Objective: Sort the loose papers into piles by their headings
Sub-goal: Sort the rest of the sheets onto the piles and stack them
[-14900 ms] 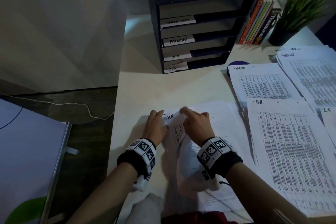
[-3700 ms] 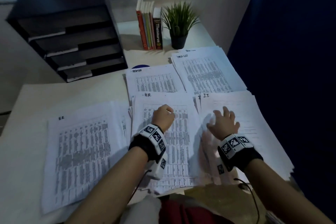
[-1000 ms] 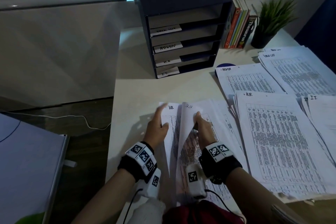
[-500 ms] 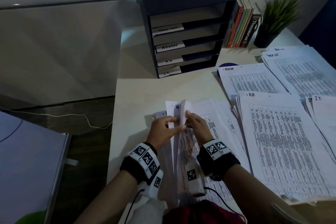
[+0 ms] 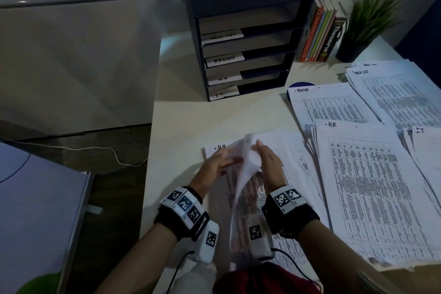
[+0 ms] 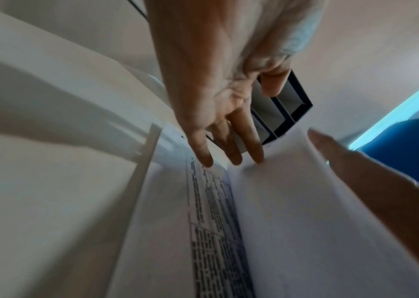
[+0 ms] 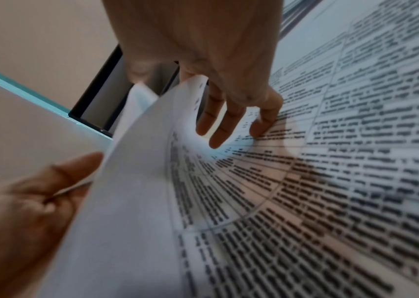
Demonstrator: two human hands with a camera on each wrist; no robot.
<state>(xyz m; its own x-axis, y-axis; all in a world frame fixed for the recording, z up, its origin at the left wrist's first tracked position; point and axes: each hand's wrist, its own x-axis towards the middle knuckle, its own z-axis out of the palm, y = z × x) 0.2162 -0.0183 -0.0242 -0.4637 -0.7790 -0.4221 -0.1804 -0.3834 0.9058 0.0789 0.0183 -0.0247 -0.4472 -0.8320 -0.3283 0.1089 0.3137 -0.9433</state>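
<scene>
Lower centre of head view: unsorted stack [image 5: 296, 174] lies flat on the table [image 5: 214, 122], top visible heading "H.R." One lifted sheet [image 5: 245, 167] stands curled upright between both hands. Left hand [image 5: 214, 167]: grip apart, fingers straight, tips touching the sheet and the page beneath. Right hand [image 5: 270, 164]: grip clamped on the sheet's upper edge, thumb against fingers. Right side of frame: sorted piles, ADMIN pile [image 5: 334, 107], TASK LIST pile [image 5: 401, 93], H.R. pile [image 5: 372, 186], I.T. pile [image 5: 429, 150] at the edge. Upper centre: labelled tray rack [image 5: 243, 55], shelves bare.
</scene>
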